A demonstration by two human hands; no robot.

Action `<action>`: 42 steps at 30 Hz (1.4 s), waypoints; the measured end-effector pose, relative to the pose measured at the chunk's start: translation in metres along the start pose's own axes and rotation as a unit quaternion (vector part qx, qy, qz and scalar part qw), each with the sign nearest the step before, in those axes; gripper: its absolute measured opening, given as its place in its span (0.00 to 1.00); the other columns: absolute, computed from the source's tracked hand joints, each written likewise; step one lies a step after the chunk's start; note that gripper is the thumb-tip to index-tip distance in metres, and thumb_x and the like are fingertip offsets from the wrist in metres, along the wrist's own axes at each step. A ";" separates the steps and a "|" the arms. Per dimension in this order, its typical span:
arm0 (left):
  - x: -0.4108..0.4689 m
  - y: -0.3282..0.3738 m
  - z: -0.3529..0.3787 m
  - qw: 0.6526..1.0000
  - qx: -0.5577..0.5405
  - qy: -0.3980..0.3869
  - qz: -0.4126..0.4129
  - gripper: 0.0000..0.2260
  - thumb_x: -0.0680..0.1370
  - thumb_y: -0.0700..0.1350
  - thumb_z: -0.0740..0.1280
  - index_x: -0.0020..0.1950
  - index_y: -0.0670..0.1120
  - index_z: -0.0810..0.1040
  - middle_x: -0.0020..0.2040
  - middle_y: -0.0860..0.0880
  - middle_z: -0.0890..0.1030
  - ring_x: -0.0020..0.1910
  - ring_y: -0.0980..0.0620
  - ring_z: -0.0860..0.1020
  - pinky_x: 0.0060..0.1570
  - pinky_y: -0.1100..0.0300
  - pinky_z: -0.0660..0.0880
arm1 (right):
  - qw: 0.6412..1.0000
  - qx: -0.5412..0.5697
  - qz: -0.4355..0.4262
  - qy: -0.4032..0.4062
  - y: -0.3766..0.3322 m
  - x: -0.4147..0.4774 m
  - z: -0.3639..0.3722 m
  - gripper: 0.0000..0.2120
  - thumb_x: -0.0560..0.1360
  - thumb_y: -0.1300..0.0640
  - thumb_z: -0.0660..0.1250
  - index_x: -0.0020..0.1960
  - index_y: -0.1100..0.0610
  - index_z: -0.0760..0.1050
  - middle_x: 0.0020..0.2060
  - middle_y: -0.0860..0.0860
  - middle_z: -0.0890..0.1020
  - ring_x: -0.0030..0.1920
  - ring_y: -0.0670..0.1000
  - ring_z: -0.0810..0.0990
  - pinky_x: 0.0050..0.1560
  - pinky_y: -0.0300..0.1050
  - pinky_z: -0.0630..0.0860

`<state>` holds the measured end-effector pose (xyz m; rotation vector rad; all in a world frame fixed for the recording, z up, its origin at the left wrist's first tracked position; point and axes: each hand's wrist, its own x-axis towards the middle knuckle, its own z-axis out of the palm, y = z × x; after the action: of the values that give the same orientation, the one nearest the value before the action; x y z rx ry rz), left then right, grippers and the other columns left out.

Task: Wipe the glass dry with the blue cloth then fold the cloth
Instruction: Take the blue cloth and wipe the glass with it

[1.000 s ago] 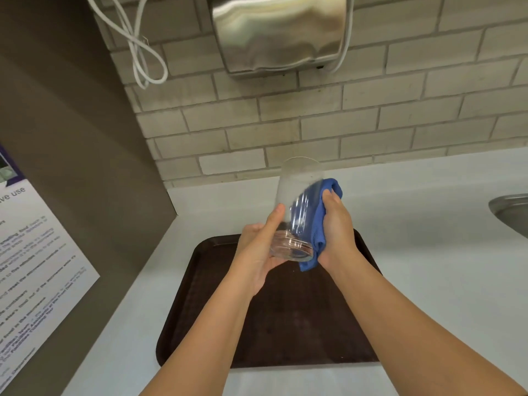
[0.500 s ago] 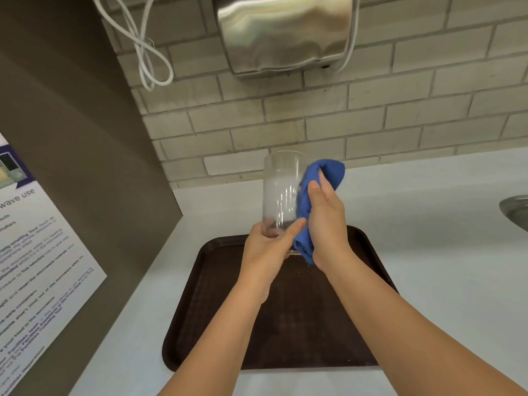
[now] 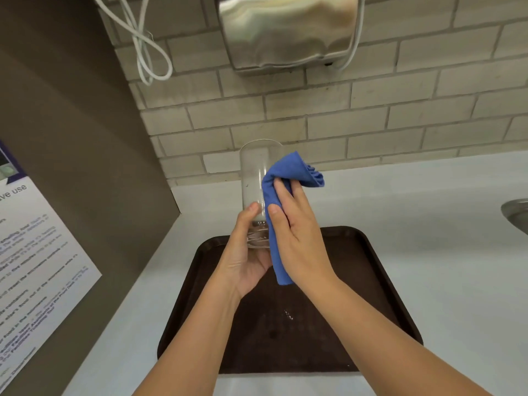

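Observation:
A tall clear glass [image 3: 253, 178] stands nearly upright in the air above the far end of the tray. My left hand [image 3: 245, 252] grips it around the base, thumb on the near side. My right hand [image 3: 297, 232] presses the blue cloth [image 3: 285, 178] flat against the glass's right side. The cloth bunches above my fingers and one strip hangs down below my palm. The far side of the glass is hidden by the cloth.
A dark brown tray [image 3: 380, 284] lies on the white counter [image 3: 443, 252] beneath my hands, with a few water drops [image 3: 288, 314]. A brick wall with a steel dispenser [image 3: 288, 32] and a white cable [image 3: 148, 52] rises behind. A brown panel with a notice [image 3: 37, 252] stands left; a sink edge [image 3: 517, 215] shows right.
The glass has turned from tilted to nearly upright and risen a little. My right hand has slid the cloth along its right side, fingers now spread flat.

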<state>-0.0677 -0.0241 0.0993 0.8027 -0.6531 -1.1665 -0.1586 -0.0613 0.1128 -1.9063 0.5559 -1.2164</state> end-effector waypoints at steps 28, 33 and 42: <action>0.012 -0.006 0.014 0.915 0.362 0.176 0.029 0.14 0.75 0.62 0.57 0.46 0.53 0.73 0.43 0.54 0.78 0.39 0.57 0.77 0.38 0.62 0.75 | 0.835 0.366 0.371 0.175 0.046 0.041 -0.015 0.22 0.77 0.47 0.56 0.64 0.60 0.71 0.52 0.59 0.79 0.55 0.59 0.78 0.64 0.57 0.72; 0.005 -0.007 0.017 0.864 0.462 0.166 0.109 0.18 0.75 0.62 0.54 0.56 0.54 0.72 0.52 0.49 0.76 0.50 0.50 0.76 0.53 0.50 0.76 | 0.884 0.273 0.344 0.161 0.030 0.047 -0.009 0.18 0.79 0.48 0.53 0.57 0.61 0.70 0.54 0.60 0.77 0.57 0.60 0.76 0.65 0.59 0.69; 0.007 0.007 0.016 0.943 0.271 0.177 0.079 0.33 0.59 0.64 0.70 0.58 0.54 0.63 0.51 0.48 0.77 0.47 0.53 0.79 0.38 0.61 0.79 | 0.955 0.203 0.205 0.075 0.000 0.047 -0.001 0.21 0.79 0.50 0.51 0.70 0.54 0.64 0.65 0.57 0.73 0.61 0.53 0.73 0.62 0.47 0.70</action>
<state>-0.0746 -0.0330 0.1146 1.3629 -0.7291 -0.6670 -0.1385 -0.0950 0.1391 -1.2849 0.6817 -1.1026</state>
